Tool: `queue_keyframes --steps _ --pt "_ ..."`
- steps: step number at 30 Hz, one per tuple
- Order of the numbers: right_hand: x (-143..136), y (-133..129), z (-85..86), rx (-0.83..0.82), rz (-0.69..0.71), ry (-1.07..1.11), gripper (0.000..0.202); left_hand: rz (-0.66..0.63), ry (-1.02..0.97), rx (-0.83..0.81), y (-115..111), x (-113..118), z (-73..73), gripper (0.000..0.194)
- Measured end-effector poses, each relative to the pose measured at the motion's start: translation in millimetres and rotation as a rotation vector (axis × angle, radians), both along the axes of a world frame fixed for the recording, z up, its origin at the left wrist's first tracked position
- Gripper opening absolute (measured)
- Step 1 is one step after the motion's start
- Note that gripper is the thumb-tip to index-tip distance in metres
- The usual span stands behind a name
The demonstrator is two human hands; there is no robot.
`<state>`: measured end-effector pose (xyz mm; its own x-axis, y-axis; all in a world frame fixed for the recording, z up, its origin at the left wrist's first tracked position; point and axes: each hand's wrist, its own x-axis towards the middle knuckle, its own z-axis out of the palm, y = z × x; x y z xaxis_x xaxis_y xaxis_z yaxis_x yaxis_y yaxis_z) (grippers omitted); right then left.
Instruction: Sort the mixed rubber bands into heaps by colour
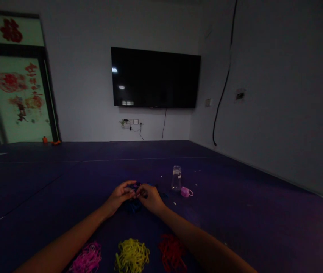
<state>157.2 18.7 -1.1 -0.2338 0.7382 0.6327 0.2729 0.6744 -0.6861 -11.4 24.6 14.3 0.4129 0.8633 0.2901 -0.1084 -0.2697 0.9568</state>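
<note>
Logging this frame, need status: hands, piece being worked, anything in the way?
Left hand, right hand close together at dark blue bundle; grip unclear. Bundle partly hidden by hands. Clear bottle, pink lid off to the right, apart from hands.

Television [155, 79] — glossy (mirror-like); bottle [176, 181] — smooth, transparent.

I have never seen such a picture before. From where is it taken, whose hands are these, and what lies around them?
There is no machine here: a camera on a person's head looks forward and down at their own left hand and right hand. The hands meet over dark blue material; what the fingers hold is too dark to tell. Nearer us on the dark surface lie pink strands, yellow strands and red strands. Farther right stands a clear bottle, a pink cap close by.
</note>
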Motion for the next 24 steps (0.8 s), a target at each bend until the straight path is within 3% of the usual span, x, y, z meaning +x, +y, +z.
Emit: queue_keyframes --steps 4,10,17,24 --pt "-1.0 -2.6 2.7 -0.036 0.028 -0.001 0.009 0.070 -0.065 -0.029 -0.3 0.0 -2.6 0.058" --pt "-2.8 -4.0 4.8 -0.035 -0.033 -0.020 0.008 0.089 0.039 0.026 -0.9 1.3 -4.6 0.059" --pt "-1.3 -1.3 2.8 -0.007 -0.053 -0.062 0.010 0.124 0.164 0.140 -0.2 -0.8 -2.5 0.044" --pt "0.1 0.5 1.5 0.006 -0.123 -0.093 0.008 0.162 0.105 0.126 -1.2 -1.7 -1.5 0.043"
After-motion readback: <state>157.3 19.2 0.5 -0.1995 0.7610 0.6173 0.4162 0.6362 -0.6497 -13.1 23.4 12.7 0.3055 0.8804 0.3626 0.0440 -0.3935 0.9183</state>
